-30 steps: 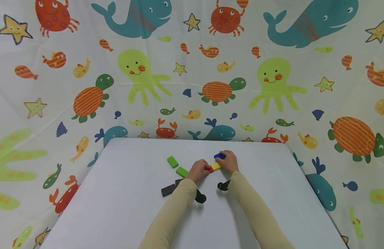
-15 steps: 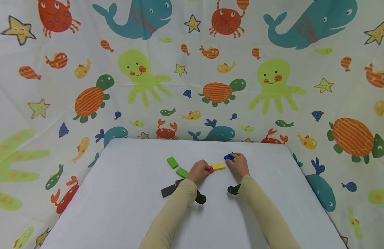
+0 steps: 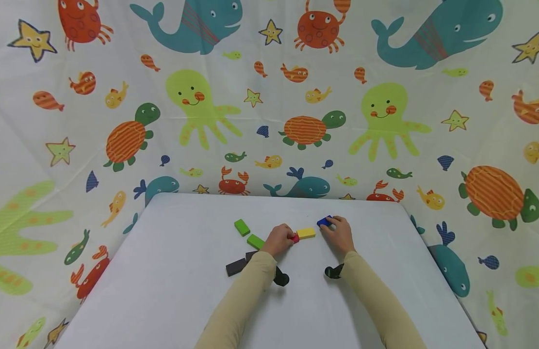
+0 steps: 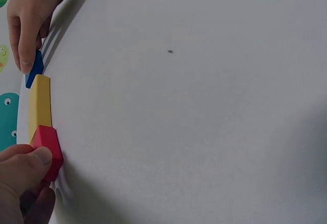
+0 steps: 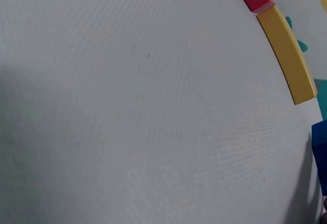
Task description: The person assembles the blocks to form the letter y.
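Note:
My left hand pinches a red block, its thumb on the near face in the left wrist view. End to end with the red one lies a yellow block on the white table. To the right of the yellow block, my right hand grips a blue block between thumb and fingers. A gap separates the blue and yellow blocks in the right wrist view, where the blue block shows at the right edge and most of that hand is out of frame.
Two green blocks lie left of my left hand, and two dark blocks lie partly behind the left sleeve. The white table ends at a back edge against a curtain printed with sea animals. Black wrist cameras hang under both wrists.
My right hand has moved right with the blue block, away from the yellow block, which now lies uncovered. The left hand keeps its place on the red block.

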### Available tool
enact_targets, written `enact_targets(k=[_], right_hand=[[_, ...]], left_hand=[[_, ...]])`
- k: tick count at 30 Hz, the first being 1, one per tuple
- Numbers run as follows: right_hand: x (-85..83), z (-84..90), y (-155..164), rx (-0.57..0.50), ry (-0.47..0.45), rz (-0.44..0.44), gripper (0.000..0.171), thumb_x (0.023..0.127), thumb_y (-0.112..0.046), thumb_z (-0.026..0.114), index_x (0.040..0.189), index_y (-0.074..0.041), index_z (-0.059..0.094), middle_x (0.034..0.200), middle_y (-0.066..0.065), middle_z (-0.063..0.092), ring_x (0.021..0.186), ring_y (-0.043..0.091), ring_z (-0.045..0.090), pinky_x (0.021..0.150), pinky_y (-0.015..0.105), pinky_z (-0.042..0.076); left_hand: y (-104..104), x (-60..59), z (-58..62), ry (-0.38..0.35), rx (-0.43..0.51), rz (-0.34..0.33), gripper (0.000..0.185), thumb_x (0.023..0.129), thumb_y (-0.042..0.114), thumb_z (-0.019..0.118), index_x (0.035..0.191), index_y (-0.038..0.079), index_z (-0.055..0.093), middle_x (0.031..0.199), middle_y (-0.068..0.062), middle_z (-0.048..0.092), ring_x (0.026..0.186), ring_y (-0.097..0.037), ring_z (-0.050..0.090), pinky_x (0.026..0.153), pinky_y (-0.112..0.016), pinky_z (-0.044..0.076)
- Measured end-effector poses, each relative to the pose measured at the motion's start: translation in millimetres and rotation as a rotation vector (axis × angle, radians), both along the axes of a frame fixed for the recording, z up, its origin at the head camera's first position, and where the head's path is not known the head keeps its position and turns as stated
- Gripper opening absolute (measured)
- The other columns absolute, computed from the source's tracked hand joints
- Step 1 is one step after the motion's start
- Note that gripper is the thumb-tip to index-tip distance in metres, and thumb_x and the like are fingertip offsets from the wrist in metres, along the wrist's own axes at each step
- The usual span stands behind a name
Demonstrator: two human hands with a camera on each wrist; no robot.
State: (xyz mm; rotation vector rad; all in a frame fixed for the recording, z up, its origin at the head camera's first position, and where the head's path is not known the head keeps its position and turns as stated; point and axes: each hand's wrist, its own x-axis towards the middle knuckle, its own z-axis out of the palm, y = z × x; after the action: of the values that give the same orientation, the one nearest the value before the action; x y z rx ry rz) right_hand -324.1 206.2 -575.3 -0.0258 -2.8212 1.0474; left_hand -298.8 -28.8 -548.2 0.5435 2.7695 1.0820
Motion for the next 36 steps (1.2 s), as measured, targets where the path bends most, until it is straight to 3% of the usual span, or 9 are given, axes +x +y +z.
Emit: enact_targets(k=[17,30,36], right_hand=[[7.4,-0.3,-1.7,-0.024,0.026,0.013,0.047,0.092,-0.026,0.069,0.130,0.000,0.061,0.139,0.026,0.047,0.130,0.043,0.041,0.109,0.057,0.031],[18.7,-4.1,-9.3,-0.042,0.048,-0.031,0.049,0.092,-0.028,0.068,0.131,0.001,0.060,0.138,0.027,0.045,0.129,0.043,0.041,0.108,0.056,0.032],[21.3,-6.7,-12.5,-0.047,0.053,-0.057,0.049,0.091,-0.028,0.069,0.130,0.001,0.061,0.136,0.026,0.047,0.127,0.042,0.043,0.107,0.055,0.034]], left_hand=[[1.2,-1.8,-1.5,-0.014,0.012,0.009,0.019,0.088,0.001,0.071,0.106,0.000,0.075,0.102,-0.006,0.063,0.095,-0.020,0.058,0.092,-0.034,0.051],[3.1,-3.4,-1.8,-0.012,-0.010,0.019,0.019,0.088,0.002,0.071,0.107,0.001,0.075,0.102,-0.005,0.063,0.095,-0.019,0.058,0.092,-0.033,0.050],[1.3,-1.4,0.0,0.028,-0.041,0.005,0.019,0.088,0.000,0.070,0.107,0.001,0.075,0.103,-0.007,0.064,0.096,-0.020,0.059,0.093,-0.034,0.050]])
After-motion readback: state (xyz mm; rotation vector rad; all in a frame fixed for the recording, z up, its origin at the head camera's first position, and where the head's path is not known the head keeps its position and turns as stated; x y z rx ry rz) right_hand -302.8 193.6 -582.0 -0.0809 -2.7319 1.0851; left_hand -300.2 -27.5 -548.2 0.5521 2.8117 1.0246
